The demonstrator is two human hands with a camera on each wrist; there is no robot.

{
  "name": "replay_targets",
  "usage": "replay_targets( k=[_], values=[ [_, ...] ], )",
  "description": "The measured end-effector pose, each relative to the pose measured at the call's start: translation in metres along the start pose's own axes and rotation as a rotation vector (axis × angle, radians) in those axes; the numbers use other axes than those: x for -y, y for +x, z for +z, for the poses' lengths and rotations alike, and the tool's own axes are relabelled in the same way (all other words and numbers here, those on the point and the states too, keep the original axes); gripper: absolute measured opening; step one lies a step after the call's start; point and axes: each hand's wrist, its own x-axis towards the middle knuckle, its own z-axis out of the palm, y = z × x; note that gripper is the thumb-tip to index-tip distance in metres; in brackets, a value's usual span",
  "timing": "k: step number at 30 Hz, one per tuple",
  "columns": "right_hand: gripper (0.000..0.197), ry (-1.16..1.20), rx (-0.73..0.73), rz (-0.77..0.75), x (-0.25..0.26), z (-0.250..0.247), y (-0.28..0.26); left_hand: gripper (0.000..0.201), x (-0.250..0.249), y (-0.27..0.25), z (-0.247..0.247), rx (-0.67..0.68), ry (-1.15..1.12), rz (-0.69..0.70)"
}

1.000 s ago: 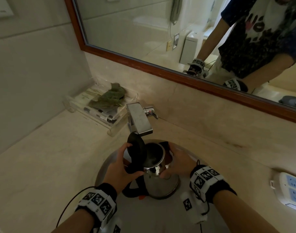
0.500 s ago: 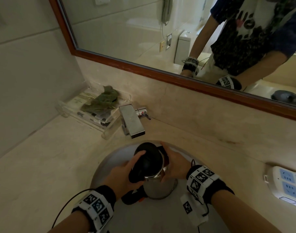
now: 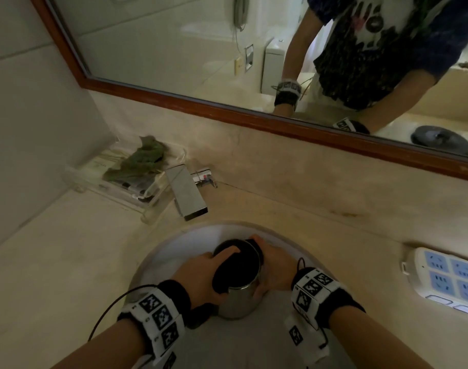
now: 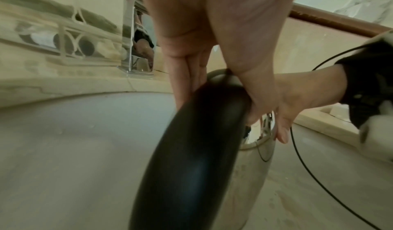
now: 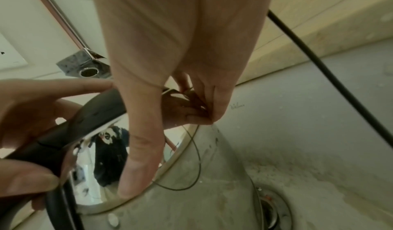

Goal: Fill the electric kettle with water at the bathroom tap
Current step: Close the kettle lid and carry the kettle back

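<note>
Head view: left hand gripping kettle at handle side, fingers over black lid; right hand cupping steel wall. Kettle upright in sink, tap well apart, beyond and leftward.

Left wrist: lid pressed under fingers.

Right wrist: thumb down kettle wall; spout above and behind, both hands about equally near.
</note>
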Motion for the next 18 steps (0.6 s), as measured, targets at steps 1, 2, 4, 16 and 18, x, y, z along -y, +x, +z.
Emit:
replay_targets(
  k=[1, 2, 4, 16, 18],
  values=[
    [0.143, 0.004, -0.001, -0.004, -0.0022, 0.0001, 0.0008, 0.085, -0.0007, 0.0011, 0.0006, 0.004, -0.001, 0.001],
    [0.144, 0.01, 0.0, 0.001, -0.0029, -0.0004, -0.0001, 0.085, -0.0024, 0.0021, 0.0005, 0.009, -0.007, -0.001],
    [0.145, 0.03, -0.003, 0.007, -0.0061, 0.0008, 0.0002, 0.084, -0.0048, 0.0039, -0.0002, 0.013, -0.01, -0.011],
    [0.137, 0.117, 0.01, -0.021, -0.0033, -0.0003, -0.0057, 0.085, -0.0091, -0.001, -0.003, 0.008, 0.045, 0.023],
    [0.131, 0.117, 0.003, -0.028, -0.0028, -0.0027, -0.0067, 0.084, -0.0102, 0.0, -0.0049, 0.003, 0.036, 0.023]
  ],
)
